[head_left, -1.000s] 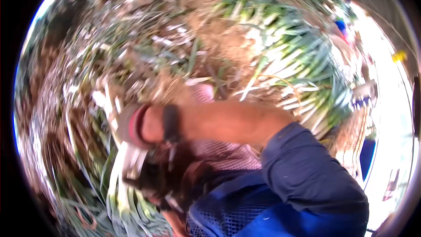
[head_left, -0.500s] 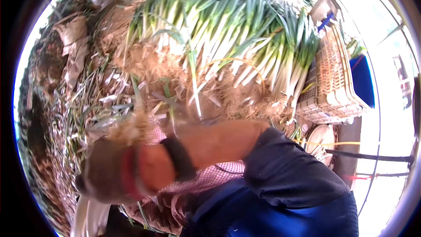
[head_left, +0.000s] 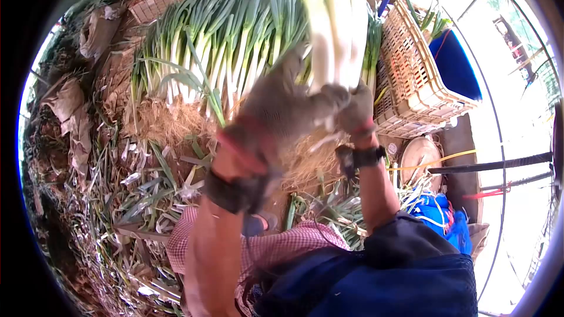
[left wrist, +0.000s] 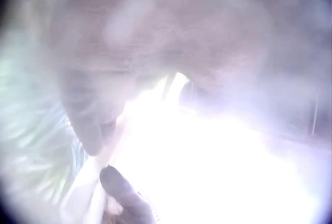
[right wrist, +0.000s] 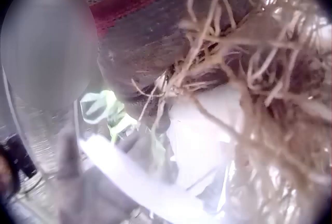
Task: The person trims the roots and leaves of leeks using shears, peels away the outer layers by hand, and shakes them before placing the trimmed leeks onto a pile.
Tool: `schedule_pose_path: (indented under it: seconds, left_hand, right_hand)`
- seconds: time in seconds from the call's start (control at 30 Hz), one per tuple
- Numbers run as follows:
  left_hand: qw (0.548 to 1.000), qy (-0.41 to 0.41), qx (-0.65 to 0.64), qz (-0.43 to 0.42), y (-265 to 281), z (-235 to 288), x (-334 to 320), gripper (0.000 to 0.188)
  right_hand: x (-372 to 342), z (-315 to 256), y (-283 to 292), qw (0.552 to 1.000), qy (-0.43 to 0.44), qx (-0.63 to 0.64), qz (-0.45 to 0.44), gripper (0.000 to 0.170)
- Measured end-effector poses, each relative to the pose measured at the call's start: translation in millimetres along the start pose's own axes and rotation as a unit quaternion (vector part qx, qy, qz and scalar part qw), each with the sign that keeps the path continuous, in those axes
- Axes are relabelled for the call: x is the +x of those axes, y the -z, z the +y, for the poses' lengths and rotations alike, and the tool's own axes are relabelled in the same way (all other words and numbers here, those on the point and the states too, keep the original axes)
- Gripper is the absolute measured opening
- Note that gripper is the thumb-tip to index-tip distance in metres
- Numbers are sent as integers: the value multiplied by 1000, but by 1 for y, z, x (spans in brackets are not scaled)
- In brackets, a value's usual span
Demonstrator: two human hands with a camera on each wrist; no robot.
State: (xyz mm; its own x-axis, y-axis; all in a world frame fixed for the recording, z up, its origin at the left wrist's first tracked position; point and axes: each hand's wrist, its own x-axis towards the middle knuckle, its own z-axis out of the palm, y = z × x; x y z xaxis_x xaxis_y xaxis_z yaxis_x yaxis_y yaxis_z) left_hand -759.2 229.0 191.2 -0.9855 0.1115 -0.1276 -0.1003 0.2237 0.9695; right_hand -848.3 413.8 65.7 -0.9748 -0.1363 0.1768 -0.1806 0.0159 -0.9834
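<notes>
R hand [head_left: 356,110], gloved, grips approx. 3 leeks [head_left: 336,29] nr their root end, stalks up, roots [head_left: 308,161] hanging below. L hand [head_left: 273,105], also gloved & blurred, is at the same stalks; L wrist view v. overexposed, so can't tell if its fingers pinch. Checked cloth [head_left: 282,246] over lap.

Blue bundle [head_left: 432,208] on R side, nr a round disc [head_left: 420,155]. Floor beyond lap: leaf litter [head_left: 141,223], thick on L. Past the hands, a row of leeks [head_left: 226,53] lies side by side, roots toward the person.

Lattice crate [head_left: 411,58] at the row's R end, standing tilted, w/ blue panel [head_left: 458,61] at its R; green leaves [head_left: 433,23] poke up there, rest of contents can't be seen. Far L: 2 brown sacks [head_left: 70,108] & a 2nd crate [head_left: 157,1], contents unclear. Bg R: bright, w/ metal bars.
</notes>
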Motion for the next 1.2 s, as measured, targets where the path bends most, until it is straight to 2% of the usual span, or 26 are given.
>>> schedule_pose_path:
  seconds: [0.03, 0.07, 0.1, 0.17, 0.2, 0.23, 0.27, 0.3, 0.33, 0.37, 0.4, 0.47, 0.5, 0.53, 0.57, 0.6, 0.67, 0.73, 0.8, 0.83, 0.9, 0.93, 0.97, 1.03, 1.1, 1.2]
  left_hand:
    - [999, -6, 32, 5, -6, -23, -6, 95]
    - [998, -12, 64, 11, -12, -45, -11, 94]
    - [965, -62, 253, -36, -5, -72, -27, 79]
    - [895, -168, 413, -18, 26, -130, -78, 52]
    - [891, -212, 395, 68, 45, -164, -119, 41]
    - [879, -254, 374, 153, 65, -198, -159, 34]
    - [964, -82, 147, 208, 74, -208, -212, 35]
    - [936, 47, -128, 324, 83, -218, -264, 38]
    - [878, 134, -136, 438, 84, -208, -301, 46]
    - [851, 108, -140, 495, 81, -202, -339, 54]
    - [785, 160, -170, 574, 85, -211, -378, 61]
    - [708, 183, -177, 659, 69, -217, -433, 55]
    - [666, 192, -180, 698, 61, -220, -461, 52]
    - [655, 184, -195, 706, 49, -246, -508, 52]
    - [625, 197, -206, 726, 33, -253, -522, 51]
    - [609, 178, -236, 736, 13, -291, -574, 51]
    - [592, 186, -170, 765, -25, -303, -583, 50]
    - [574, 205, -105, 786, -47, -293, -575, 49]
    - [507, 174, -248, 807, -42, -269, -556, 47]
    - [500, 178, -247, 811, -39, -265, -550, 47]
    - [506, 223, -212, 806, -33, -264, -543, 43]
    - [501, 228, -212, 807, -36, -275, -568, 43]
    - [532, 230, -251, 775, -41, -294, -609, 49]
    - [564, 215, -294, 741, -39, -317, -627, 55]
    - [552, 254, -273, 746, -28, -310, -596, 55]
    - [537, 292, -251, 750, -15, -304, -572, 56]
  right_hand:
    - [9, 9, 16, 992, -107, 45, 44, 62]
    - [30, 65, 39, 986, -128, 87, 68, 73]
    - [51, 118, 65, 975, -199, -9, 100, 80]
    - [73, 206, 110, 935, -304, -145, 111, 59]
    - [85, 282, 138, 947, -262, -181, 35, 49]
    - [65, 233, 122, 878, -382, -287, -18, 42]
    - [46, 230, 107, 883, -388, -265, -16, 40]
    - [33, 234, 93, 887, -392, -244, -15, 37]
    - [23, 248, 79, 890, -378, -246, -62, 37]
    - [11, 266, 66, 892, -365, -246, -109, 36]
    - [-6, 281, 44, 909, -315, -239, -132, 32]
    - [-21, 291, 5, 892, -358, -192, -198, 40]
    - [-32, 283, -29, 881, -286, -286, -244, 40]
    - [-34, 282, -56, 878, -286, -287, -254, 40]
    - [-34, 285, -80, 874, -174, -371, -262, 40]
    - [-31, 286, -104, 853, -58, -447, -264, 42]
    - [-6, 238, -157, 819, -117, -453, -331, 47]
    - [12, 205, -197, 827, -157, -422, -337, 47]
    - [33, 225, -233, 783, -126, -456, -404, 42]
    - [37, 244, -248, 766, -91, -466, -434, 40]
    - [24, 285, -280, 767, -104, -466, -429, 40]
    - [18, 298, -294, 750, -173, -467, -436, 47]
    - [8, 311, -306, 743, -198, -454, -450, 50]
    - [-3, 333, -331, 733, -279, -416, -461, 56]
    - [-28, 349, -349, 806, -350, -327, -346, 50]
    - [-36, 369, -351, 826, -276, -352, -343, 48]
